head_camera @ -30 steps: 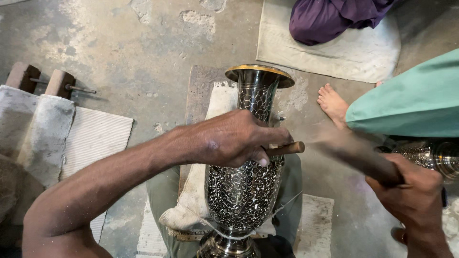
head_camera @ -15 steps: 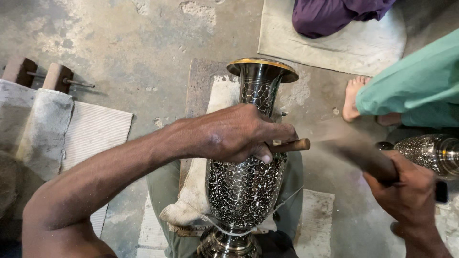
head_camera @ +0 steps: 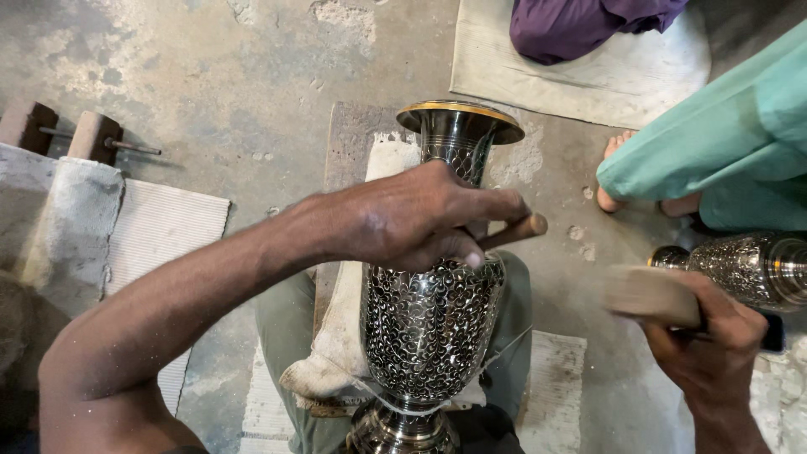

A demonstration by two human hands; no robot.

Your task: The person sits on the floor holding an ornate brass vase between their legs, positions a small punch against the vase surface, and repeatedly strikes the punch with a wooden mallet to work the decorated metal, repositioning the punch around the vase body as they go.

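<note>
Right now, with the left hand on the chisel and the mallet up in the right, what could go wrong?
1. The left hand pinches the wooden-handled chisel close to its struck end; a mallet blow that lands off could hit the fingers.
2. The engraved vase lies on its rounded side on a cloth pad; it might roll and spoil the pattern.
3. A co-worker's bare foot sits near the swing of the right hand.

We sit over a bare concrete floor (head_camera: 210,76), grey, stained and pitted, lit by soft even daylight. At twelve to one o'clock lies a pale mat (head_camera: 605,76) with a purple cloth bundle (head_camera: 580,25) on it. At nine o'clock a ribbed white mat (head_camera: 160,235) lies beside two brick-like blocks (head_camera: 59,130) joined by a metal rod (head_camera: 126,145).
</note>
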